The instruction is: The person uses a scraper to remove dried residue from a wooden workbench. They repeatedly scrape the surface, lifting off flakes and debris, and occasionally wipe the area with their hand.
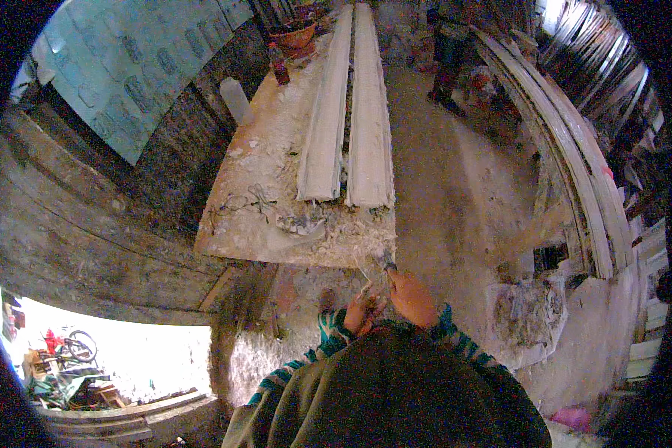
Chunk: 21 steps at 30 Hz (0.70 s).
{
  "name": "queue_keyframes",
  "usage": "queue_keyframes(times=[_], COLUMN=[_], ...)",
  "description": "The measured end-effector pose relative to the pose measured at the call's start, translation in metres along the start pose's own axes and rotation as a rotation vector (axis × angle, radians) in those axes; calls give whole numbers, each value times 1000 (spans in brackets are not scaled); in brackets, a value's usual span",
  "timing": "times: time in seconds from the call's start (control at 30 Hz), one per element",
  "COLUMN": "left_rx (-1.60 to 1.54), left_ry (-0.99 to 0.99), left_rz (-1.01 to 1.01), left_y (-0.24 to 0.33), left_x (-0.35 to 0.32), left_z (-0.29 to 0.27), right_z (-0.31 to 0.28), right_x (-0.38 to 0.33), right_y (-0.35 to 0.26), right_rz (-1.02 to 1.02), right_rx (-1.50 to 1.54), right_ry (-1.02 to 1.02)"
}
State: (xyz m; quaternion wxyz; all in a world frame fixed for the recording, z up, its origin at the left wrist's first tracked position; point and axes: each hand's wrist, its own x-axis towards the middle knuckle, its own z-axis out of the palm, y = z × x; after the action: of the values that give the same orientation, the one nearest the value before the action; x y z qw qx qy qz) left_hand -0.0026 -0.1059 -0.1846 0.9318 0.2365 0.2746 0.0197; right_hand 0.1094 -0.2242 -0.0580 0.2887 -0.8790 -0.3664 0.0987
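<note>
My left hand (pixel 361 309) is closed just off the near end of a plaster-crusted table (pixel 235 179). A thin pale strip rises from its fingers; its kind is too blurred to tell. Close beside it, my right hand (pixel 414 299) is closed as well, with a small dark end (pixel 389 264) showing past its fingers at the table's corner. What that belongs to is hidden. Beyond the hands, two long white plaster mouldings (pixel 325 142) lie side by side along the table. Crumbled plaster scraps (pixel 302 224) and tangled dark cord (pixel 246 203) lie before them.
On the far left of the table stand a dark red bottle (pixel 278 66) and an orange basin (pixel 295 39). A white cylinder (pixel 235 101) is at its left edge. Long pale strips (pixel 575 157) lean at the right. Someone's legs (pixel 446 71) show at the back.
</note>
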Motion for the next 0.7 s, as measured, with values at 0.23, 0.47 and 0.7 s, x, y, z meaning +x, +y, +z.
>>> queue_keyframes(times=[0.23, 0.47, 0.7], left_rx=[-4, 46, -16], left_ry=[-28, -88, -10], left_rz=[51, 24, -60], left_y=[12, 8, 0], left_x=[-4, -15, 2], left_z=[15, 14, -13], right_z=[-17, 2, -16], right_x=[8, 27, -13], right_y=[-9, 1, -7], right_rz=[57, 54, 46], right_rx=[-115, -25, -162], right_ry=[-119, 29, -207])
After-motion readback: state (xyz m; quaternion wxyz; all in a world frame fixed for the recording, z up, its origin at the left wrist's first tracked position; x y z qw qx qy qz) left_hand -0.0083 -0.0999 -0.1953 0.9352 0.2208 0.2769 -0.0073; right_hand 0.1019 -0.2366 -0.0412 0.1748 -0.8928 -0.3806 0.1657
